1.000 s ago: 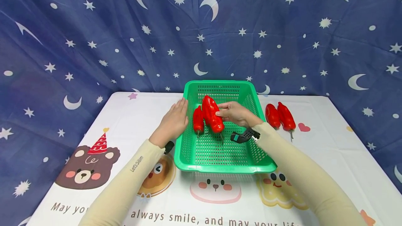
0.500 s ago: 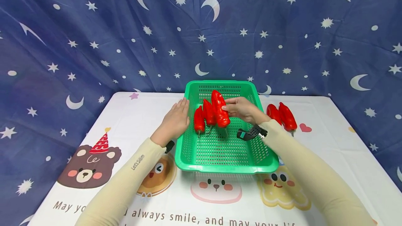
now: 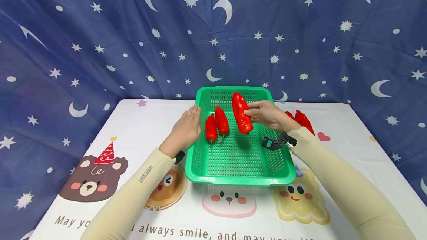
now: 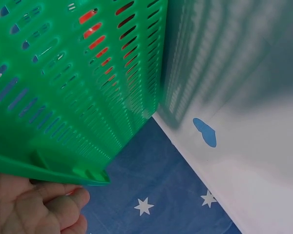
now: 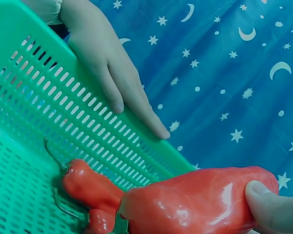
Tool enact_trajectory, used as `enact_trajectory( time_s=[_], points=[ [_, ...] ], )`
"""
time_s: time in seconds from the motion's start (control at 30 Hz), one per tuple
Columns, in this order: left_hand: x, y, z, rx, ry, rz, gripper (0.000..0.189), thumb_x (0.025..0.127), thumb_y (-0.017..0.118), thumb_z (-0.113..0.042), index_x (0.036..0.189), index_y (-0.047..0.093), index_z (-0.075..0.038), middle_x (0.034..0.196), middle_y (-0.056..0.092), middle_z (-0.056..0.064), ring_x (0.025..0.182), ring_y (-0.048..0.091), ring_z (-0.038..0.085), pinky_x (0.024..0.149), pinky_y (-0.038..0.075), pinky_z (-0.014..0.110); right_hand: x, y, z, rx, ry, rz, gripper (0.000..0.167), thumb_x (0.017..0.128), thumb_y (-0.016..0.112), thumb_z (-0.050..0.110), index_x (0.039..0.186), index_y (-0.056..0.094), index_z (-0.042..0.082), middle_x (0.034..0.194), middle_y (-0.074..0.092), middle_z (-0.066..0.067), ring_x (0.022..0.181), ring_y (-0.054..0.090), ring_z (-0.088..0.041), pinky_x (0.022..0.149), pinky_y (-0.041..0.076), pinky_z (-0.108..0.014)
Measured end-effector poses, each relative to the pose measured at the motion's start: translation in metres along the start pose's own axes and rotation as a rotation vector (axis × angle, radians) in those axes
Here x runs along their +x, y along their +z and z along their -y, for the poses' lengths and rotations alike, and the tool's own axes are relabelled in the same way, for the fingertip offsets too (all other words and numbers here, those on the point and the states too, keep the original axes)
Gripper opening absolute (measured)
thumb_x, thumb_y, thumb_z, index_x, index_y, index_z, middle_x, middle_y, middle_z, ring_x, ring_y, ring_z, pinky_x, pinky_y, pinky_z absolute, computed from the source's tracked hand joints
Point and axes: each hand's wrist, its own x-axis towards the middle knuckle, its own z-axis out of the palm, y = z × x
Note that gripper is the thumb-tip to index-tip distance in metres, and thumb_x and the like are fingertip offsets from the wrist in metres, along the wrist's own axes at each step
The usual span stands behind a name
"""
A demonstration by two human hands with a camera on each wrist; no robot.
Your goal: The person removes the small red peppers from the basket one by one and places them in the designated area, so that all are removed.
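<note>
Right hand holds a red pepper above the basket floor

The right hand (image 3: 268,115) pinches the held pepper (image 3: 242,113), thumb on the near side; its other fingers are partly hidden behind it. The right wrist view cuts this hand off, leaving mainly the thumb. In the head view the stem of the held pepper is hard to make out. The right hand and sleeve (image 3: 343,184) cover parts of two table peppers (image 3: 305,121), which lie beyond the basket's right side. The left wrist view crops the left hand (image 3: 185,129), which in the head view lies with fingers extended along the left rim of the green basket (image 3: 240,180), holding no pepper. The hands are well apart.

Two basket peppers (image 3: 222,120) lie side by side near the left wall. The basket's slotted floor shows between them and the held pepper, and on toward the front rim. The back rim stands near the starry curtain (image 3: 213,17).

A second ago the held pepper overlapped the nearer basket pepper; now it is farther right, apart from both. The left hand stays on the rim.
</note>
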Motion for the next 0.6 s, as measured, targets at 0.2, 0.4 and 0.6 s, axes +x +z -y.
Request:
enact_trajectory(
  time_s=[0.2, 0.4, 0.6],
  points=[
    [-0.001, 0.0, 0.0, -0.011, -0.004, 0.003, 0.058, 0.096, 0.033, -0.017, 0.146, 0.018, 0.009, 0.155, 0.016, 0.023, 0.145, 0.017, 0.033, 0.119, 0.016, 0.043, -0.011, -0.01, 0.005, -0.018, -0.01, -0.013, 0.051, 0.094, 0.049, 0.002, 0.14, 0.032, -0.013, 0.089, 0.064, 0.011, 0.079, 0.066, -0.006, 0.075, 0.055, -0.02],
    [-0.002, 0.0, 0.0, -0.007, -0.003, 0.01, 0.058, 0.096, 0.033, -0.018, 0.146, 0.018, 0.009, 0.155, 0.016, 0.023, 0.145, 0.016, 0.033, 0.12, 0.015, 0.043, -0.023, -0.023, 0.009, -0.058, -0.012, -0.053, 0.052, 0.095, 0.051, 0.005, 0.139, 0.032, -0.014, 0.085, 0.066, 0.013, 0.076, 0.067, -0.003, 0.073, 0.056, -0.018],
    [-0.002, -0.001, 0.0, -0.008, -0.005, 0.009, 0.059, 0.096, 0.034, -0.017, 0.146, 0.018, 0.009, 0.155, 0.016, 0.023, 0.145, 0.016, 0.034, 0.119, 0.015, 0.044, -0.032, -0.039, 0.012, -0.085, -0.018, -0.082, 0.054, 0.095, 0.051, 0.007, 0.14, 0.029, -0.015, 0.083, 0.067, 0.015, 0.075, 0.066, -0.001, 0.073, 0.056, -0.017]
  ],
)
